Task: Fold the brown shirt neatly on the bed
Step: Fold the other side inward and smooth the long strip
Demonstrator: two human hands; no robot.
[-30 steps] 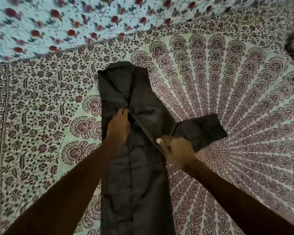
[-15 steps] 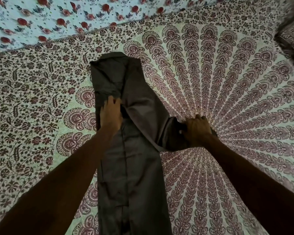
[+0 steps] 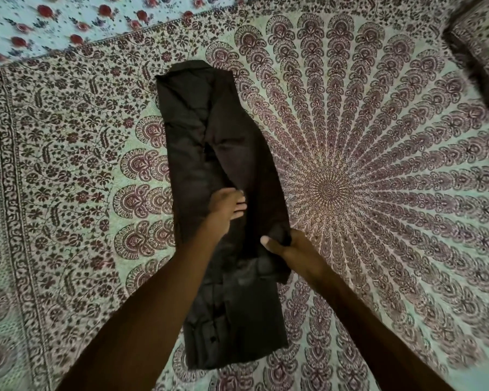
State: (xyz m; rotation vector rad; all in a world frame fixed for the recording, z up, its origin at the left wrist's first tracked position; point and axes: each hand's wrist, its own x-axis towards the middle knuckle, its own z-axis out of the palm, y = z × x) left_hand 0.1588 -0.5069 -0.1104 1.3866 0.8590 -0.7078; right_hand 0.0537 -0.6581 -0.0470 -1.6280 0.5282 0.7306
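Observation:
The brown shirt (image 3: 209, 131) lies as a long narrow strip on the bed, collar end far from me, hem end near me. Its right sleeve now runs down along the strip's right side. My left hand (image 3: 226, 206) rests flat on the middle of the shirt, fingers spread and pointing right. My right hand (image 3: 285, 245) pinches the sleeve's cuff end at the shirt's right edge, thumb on top of the cloth. Buttons show near the hem.
The bed is covered by a mandala-print spread (image 3: 378, 165) with a leafy border on the left. A rose-print sheet (image 3: 68, 24) lies beyond it at the top left. A patterned pillow (image 3: 480, 46) sits at the top right corner.
The sleeve stuck out to the right a second ago. My right hand took its end and brought it in and down along the shirt. My left hand slid lower on the shirt.

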